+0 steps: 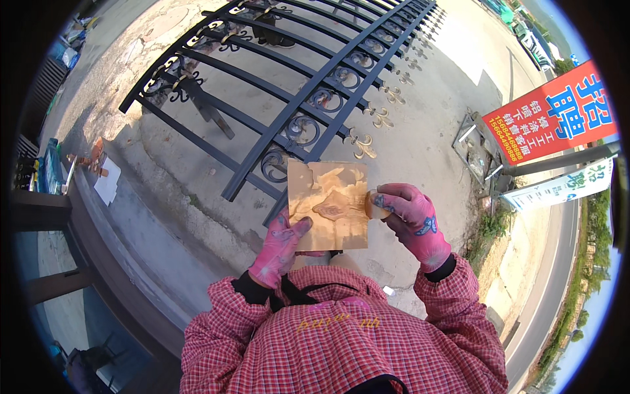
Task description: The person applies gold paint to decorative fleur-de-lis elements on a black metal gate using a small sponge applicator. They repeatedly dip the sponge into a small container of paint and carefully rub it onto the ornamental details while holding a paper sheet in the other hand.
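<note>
My left hand (279, 246), in a pink glove, grips a square piece of cardboard (315, 184) by its left edge, thumb on top. Smears of gold paint cover the card, with a darker diamond-shaped patch in the middle. Pinched in my pink-gloved right hand (410, 220) is a small tan pad (377, 206), perhaps a sponge, at the card's right edge. Its far side is hidden by my fingers. Just beyond the card lies a dark metal fence panel (269, 134) with scroll rings and gold fleur-de-lis tips (363, 146) along its right side.
A dark support leg (213, 118) shows under the panel. To the right stand a red sign (548, 115) and a white sign (564, 187) on a pole. A concrete ledge (141, 246) and brown metal beams (105, 289) run along my left. Sheets of white paper (108, 182) lie there.
</note>
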`<state>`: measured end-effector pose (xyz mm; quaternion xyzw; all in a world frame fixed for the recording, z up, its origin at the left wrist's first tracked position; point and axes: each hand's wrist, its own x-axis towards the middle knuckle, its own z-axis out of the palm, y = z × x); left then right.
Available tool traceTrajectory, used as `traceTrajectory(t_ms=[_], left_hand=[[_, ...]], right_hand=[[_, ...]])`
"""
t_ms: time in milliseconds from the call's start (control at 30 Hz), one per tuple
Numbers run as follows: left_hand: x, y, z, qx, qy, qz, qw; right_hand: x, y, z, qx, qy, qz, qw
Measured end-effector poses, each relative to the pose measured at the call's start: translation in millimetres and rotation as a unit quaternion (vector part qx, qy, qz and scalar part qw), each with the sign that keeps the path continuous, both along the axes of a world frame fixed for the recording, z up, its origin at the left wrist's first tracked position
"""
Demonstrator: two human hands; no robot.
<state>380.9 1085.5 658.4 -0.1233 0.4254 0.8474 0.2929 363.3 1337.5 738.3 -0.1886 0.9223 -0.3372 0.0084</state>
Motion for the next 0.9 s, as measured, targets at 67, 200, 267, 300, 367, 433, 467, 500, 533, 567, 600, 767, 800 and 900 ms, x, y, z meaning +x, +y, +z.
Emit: traceTrajectory(t_ms=[67, 200, 267, 300, 367, 433, 467, 500, 533, 567, 600, 767, 800, 900], left_hand=[[5.9, 8.1, 1.2, -0.003, 0.009, 0.023, 1.000], [21.4, 31.2, -2.6, -0.013, -0.019, 0.086, 0.996], [30.8, 41.4, -0.3, -0.017, -0.020, 0.121, 0.992], [34.6, 47.1, 0.6, -0.016, -0.014, 0.136, 0.990], [41.2, 54.4, 3.2, -0.016, -0.001, 0.170, 0.985], [46.9, 57.8, 2.6, -0.025, -0.020, 0.185, 0.982], [49.5, 58.1, 2.1, -0.031, -0.030, 0.190, 0.981], [52.0, 57.4, 1.7, -0.035, -0.029, 0.200, 0.979], [53.1, 56.6, 0.3, -0.034, -0.027, 0.205, 0.978], [53.8, 54.5, -0.8, -0.034, -0.025, 0.209, 0.977], [53.5, 50.6, 0.0, -0.043, -0.030, 0.229, 0.972], [61.5, 4.5, 1.7, -0.093, -0.058, 0.315, 0.943], [63.2, -5.1, 4.2, -0.111, -0.051, 0.312, 0.942], [58.7, -23.5, 4.6, -0.127, -0.078, 0.332, 0.931]], right_hand=[[-16.6, -1.6, -10.5, 0.099, 0.074, 0.102, 0.987], [-34.8, 15.0, -9.2, 0.134, 0.058, 0.106, 0.984], [-37.5, 13.7, -12.1, 0.109, 0.065, 0.175, 0.976], [-38.6, 14.7, -13.8, 0.097, 0.068, 0.208, 0.971], [-48.5, 20.8, -18.2, 0.118, 0.077, 0.204, 0.969], [-55.0, 21.5, -15.0, 0.108, 0.088, 0.180, 0.974], [-53.7, 17.0, -14.2, 0.070, 0.078, 0.208, 0.972], [-55.1, 13.2, -18.4, 0.074, 0.074, 0.227, 0.968], [-56.9, 11.2, -22.1, 0.084, 0.070, 0.241, 0.964], [-60.0, 10.0, -26.7, 0.094, 0.066, 0.254, 0.960], [-66.6, 14.6, -34.2, 0.086, 0.096, 0.217, 0.968], [-75.2, 27.8, -74.7, -0.023, -0.028, 0.056, 0.998], [-68.9, 29.9, -95.9, -0.021, -0.045, 0.056, 0.997], [-40.6, 24.9, -152.6, 0.011, -0.102, 0.031, 0.994]])
